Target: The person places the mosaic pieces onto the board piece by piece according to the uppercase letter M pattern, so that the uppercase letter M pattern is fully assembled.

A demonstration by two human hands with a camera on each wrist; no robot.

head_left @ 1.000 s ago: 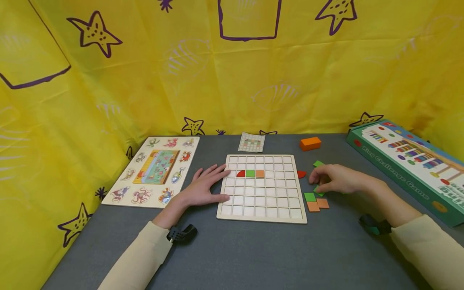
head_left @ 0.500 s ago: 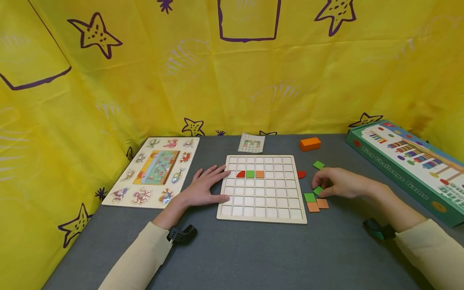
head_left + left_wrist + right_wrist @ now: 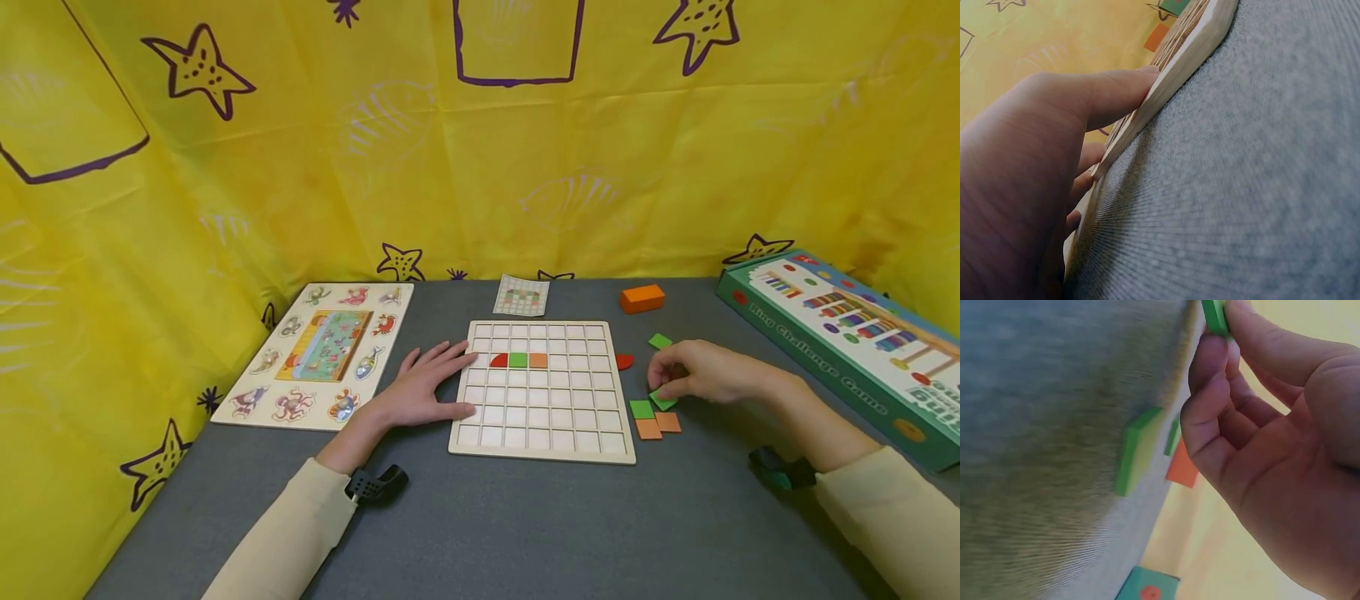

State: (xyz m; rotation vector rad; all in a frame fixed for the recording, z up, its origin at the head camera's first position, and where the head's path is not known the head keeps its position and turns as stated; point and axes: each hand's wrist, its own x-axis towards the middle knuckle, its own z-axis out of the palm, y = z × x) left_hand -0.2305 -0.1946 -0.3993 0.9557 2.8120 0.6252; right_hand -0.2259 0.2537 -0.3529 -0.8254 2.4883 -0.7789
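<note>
My left hand (image 3: 422, 390) lies with spread, straight fingers at the left edge of a pale wooden grid board (image 3: 540, 448); in the left wrist view the thumb (image 3: 1119, 94) touches the board's rim. A red rounded piece (image 3: 498, 361), a green square (image 3: 517, 360) and an orange square (image 3: 537, 360) sit side by side in one row of the grid. Right of the board, my right hand (image 3: 705, 372) pinches a green square tile (image 3: 1215, 315) between thumb and finger. Around it lie another green tile (image 3: 642, 409), orange tiles (image 3: 648, 429), a far green tile (image 3: 660, 342) and a red piece (image 3: 624, 362).
A small pattern card (image 3: 521, 295) lies behind the board. At the left is a picture puzzle board (image 3: 247, 379) with sea animals. An orange block (image 3: 642, 298) stands at the back right, and a green game box (image 3: 847, 358) lies along the right side.
My right hand shifts slightly around the green tile, which now sits a little further right and turned. My left hand and the pieces on the board stay as they were.
</note>
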